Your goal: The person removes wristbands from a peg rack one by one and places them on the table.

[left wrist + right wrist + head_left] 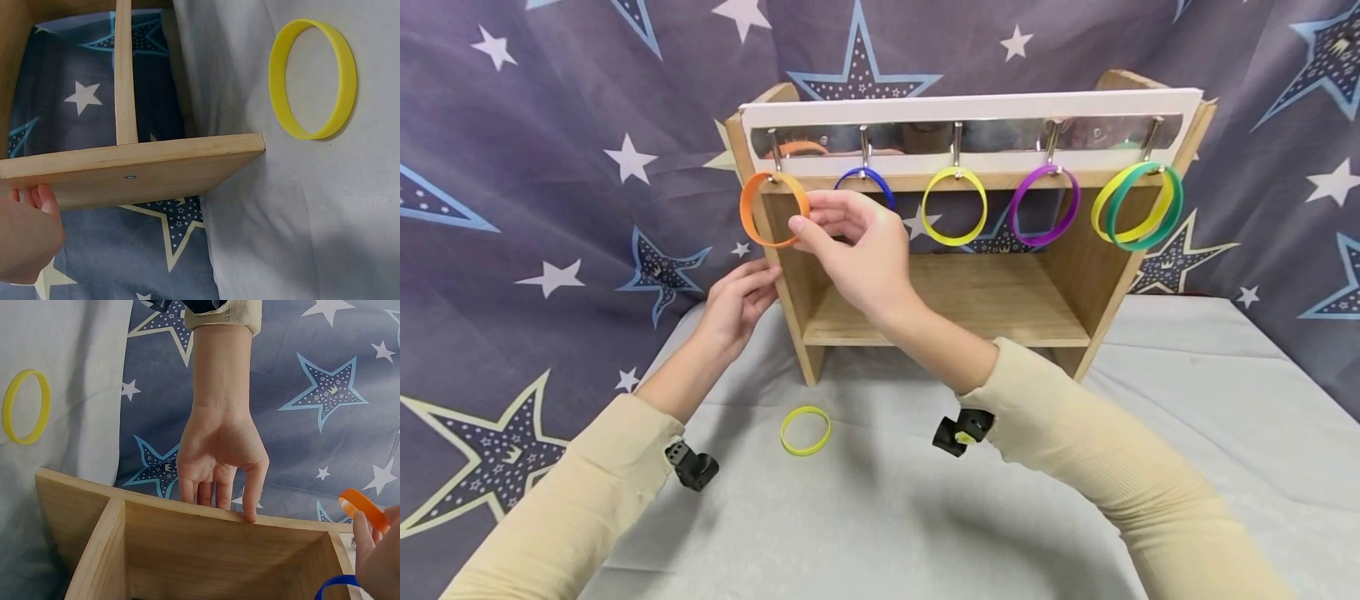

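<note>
Near the back-left corner of the bench (880, 517), the left hand (737, 307) fills the gap between curtain (580, 333) and shelf (992, 287), nearly straight fingers against its outer left side. Bench surface stretches forward from the shelf around a yellow ring (347, 81); above, the right hand (865, 250), arm angled leftward, pinches the orange ring (748, 212) at the leftmost hook (777, 152).

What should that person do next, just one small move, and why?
I'd guess the right hand could let go of the orange ring: its top seems looped over the leftmost hook, and a loose yellow ring lies on the grey cloth.
</note>
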`<state>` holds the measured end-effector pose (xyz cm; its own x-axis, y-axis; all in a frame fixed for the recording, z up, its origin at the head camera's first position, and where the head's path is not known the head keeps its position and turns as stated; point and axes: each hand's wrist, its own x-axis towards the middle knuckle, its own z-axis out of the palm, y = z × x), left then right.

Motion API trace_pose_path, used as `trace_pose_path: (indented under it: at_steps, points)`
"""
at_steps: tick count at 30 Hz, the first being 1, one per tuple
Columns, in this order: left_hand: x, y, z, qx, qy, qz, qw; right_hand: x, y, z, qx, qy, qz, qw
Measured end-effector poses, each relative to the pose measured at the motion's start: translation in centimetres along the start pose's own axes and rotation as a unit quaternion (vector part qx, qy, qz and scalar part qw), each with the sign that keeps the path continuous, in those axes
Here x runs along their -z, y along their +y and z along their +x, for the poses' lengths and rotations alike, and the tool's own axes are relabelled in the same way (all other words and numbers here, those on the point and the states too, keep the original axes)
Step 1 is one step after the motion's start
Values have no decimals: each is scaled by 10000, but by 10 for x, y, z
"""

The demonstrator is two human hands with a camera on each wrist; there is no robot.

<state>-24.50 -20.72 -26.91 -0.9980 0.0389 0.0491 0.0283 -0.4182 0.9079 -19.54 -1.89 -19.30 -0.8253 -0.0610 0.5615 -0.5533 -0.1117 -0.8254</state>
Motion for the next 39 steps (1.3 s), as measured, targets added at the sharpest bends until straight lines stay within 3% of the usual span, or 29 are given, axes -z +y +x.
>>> trace_pose_path:
  at_steps: [6,39]
  points:
    - [-1,0,1,8,27,102,9999,2,2,-4,40,-85,244,9997]
    - [-1,0,0,14,50,187,9998,12,18,-14,-39,-136,499,9987]
